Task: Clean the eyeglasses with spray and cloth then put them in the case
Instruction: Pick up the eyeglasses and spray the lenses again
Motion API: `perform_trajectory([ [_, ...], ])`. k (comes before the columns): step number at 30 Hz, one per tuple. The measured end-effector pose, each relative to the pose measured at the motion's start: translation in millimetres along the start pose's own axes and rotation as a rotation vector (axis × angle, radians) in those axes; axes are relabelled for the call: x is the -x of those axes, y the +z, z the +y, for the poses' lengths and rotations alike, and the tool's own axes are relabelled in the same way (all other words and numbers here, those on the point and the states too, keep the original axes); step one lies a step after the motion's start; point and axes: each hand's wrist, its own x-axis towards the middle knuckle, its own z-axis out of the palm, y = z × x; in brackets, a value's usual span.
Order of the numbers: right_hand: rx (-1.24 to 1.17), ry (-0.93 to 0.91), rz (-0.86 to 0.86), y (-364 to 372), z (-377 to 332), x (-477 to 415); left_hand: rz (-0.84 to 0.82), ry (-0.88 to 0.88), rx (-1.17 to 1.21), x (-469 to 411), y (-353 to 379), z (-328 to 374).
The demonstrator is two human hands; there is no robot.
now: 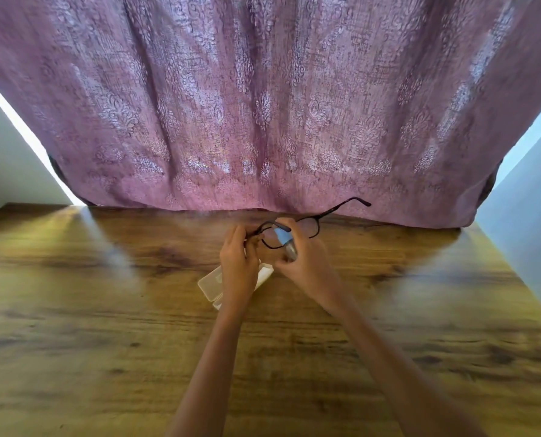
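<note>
Dark-framed eyeglasses (318, 219) are held up above the wooden table (105, 310), one temple arm sticking out to the upper right. My left hand (237, 263) grips the frame at its left end. My right hand (304, 257) holds a small clear spray bottle with a light blue top (284, 237), its finger on the top, the nozzle close to the left lens. A pale translucent glasses case (211, 283) lies open on the table under my left hand, partly hidden. No cloth is visible.
A purple patterned curtain (263, 105) hangs along the table's far edge. Pale walls stand at both sides. Bare wood surface stretches to the left, right and front of the hands.
</note>
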Motion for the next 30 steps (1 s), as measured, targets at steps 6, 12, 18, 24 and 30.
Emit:
perform_trajectory([
  [6,-0.097,0.037,0.118,-1.0,12.0,5.3,0.030,-0.002,-0.007,-0.9,-1.9,-4.8],
  [12,-0.131,0.145,0.125,-12.8,59.8,20.2,0.041,-0.043,-0.005,0.4,-0.8,-9.7],
  [18,-0.085,0.361,0.155,-19.7,102.2,32.3,0.040,-0.092,0.027,1.9,1.7,-12.7],
  [24,-0.125,0.587,0.154,-13.4,123.6,38.2,0.035,-0.094,0.026,3.2,2.5,-12.6],
  [30,-0.098,0.647,0.207,-9.0,129.8,45.4,0.037,-0.092,0.021,4.9,3.6,-12.0],
])
